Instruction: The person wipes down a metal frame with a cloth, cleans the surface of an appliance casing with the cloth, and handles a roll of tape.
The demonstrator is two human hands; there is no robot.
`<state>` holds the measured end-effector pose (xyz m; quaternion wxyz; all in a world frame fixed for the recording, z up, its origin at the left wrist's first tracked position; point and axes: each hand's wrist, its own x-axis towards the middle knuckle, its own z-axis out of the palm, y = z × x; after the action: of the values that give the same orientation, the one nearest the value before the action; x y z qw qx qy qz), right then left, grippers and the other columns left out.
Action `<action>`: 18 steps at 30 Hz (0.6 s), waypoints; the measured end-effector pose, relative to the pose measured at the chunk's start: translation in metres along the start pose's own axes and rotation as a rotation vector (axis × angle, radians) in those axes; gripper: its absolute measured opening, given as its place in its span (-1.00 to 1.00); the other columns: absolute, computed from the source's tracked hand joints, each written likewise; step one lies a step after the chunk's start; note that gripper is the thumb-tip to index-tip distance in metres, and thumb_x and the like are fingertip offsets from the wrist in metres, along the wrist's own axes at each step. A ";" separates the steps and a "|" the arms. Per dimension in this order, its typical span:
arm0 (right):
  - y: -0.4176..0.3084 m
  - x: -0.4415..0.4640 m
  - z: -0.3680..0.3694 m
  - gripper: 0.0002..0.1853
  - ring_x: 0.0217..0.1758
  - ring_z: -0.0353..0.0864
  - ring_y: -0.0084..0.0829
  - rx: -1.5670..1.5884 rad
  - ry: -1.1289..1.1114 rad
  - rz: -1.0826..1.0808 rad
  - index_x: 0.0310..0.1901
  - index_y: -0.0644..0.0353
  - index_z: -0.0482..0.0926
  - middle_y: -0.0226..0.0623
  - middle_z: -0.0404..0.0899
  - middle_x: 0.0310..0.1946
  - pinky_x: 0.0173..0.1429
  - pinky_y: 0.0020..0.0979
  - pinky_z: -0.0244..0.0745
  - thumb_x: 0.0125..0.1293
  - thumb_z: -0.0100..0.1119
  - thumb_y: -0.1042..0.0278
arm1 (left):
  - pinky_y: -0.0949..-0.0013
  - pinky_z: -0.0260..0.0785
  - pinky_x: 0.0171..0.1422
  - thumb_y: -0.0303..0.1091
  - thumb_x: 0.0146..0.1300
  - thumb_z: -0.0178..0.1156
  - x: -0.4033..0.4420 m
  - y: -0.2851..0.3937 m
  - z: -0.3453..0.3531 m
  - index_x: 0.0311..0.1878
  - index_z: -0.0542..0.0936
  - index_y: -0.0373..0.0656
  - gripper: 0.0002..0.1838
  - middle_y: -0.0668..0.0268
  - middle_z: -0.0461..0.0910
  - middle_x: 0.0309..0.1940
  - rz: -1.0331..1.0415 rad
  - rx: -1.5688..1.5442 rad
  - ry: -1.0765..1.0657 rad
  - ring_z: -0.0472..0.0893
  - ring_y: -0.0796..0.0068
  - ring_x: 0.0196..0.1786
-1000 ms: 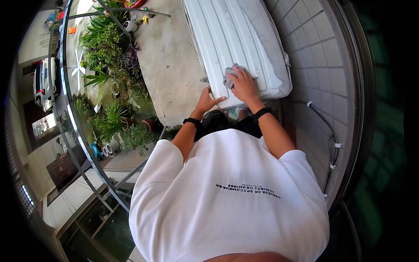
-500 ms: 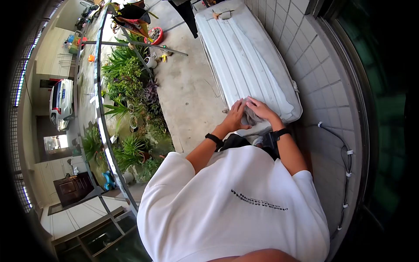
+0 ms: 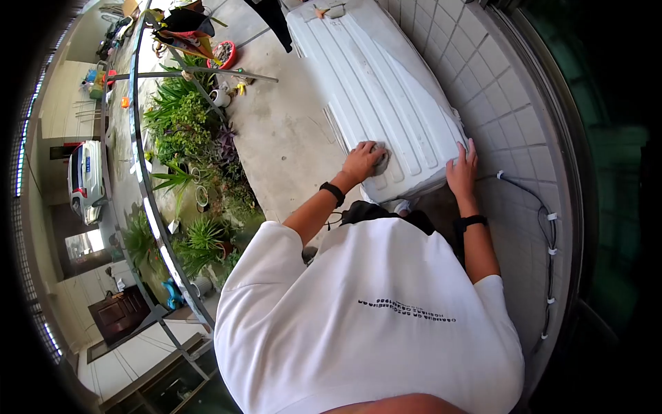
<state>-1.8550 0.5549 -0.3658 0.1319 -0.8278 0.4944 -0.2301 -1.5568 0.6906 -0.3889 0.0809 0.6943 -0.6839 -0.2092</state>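
A long white box-shaped casing with a ribbed top [image 3: 376,79] lies ahead of me, its near end close to my body. My left hand [image 3: 360,163] is closed on a grey cloth [image 3: 380,160] and presses it to the ribbed top near the left front corner. At the right edge rests my right hand [image 3: 463,170], fingers stretched out along the rim, nothing held. Part of the cloth is hidden under the left hand's fingers. Dark marks and smudges show on the white surface.
A tiled wall [image 3: 483,76] runs along the right, with a black cable [image 3: 552,252] clipped to it. Left of the concrete floor [image 3: 283,131] are plants [image 3: 181,103] and a metal railing [image 3: 138,138]. A red basin [image 3: 224,54] stands farther off; a dried leaf [image 3: 321,12] lies on the casing.
My hands, together over the cloth before, are now apart. The left has shifted the cloth left on the top; the right has let go and moved to the right edge.
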 end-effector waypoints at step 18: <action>0.017 -0.008 0.007 -0.32 0.52 0.21 0.00 -0.163 -0.055 0.103 0.31 0.51 0.34 0.03 0.13 0.52 0.50 -0.06 0.20 0.17 0.21 0.33 | -0.01 0.27 0.36 0.00 0.31 0.16 0.139 -0.094 -0.014 0.10 0.59 -0.21 -0.51 0.03 0.60 0.07 -0.281 -0.442 0.318 0.54 0.02 0.15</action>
<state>-1.8678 0.5536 -0.3819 0.0893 -0.8152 0.5497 -0.1593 -1.4679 0.5566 -0.4390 0.3063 0.7716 -0.4979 -0.2507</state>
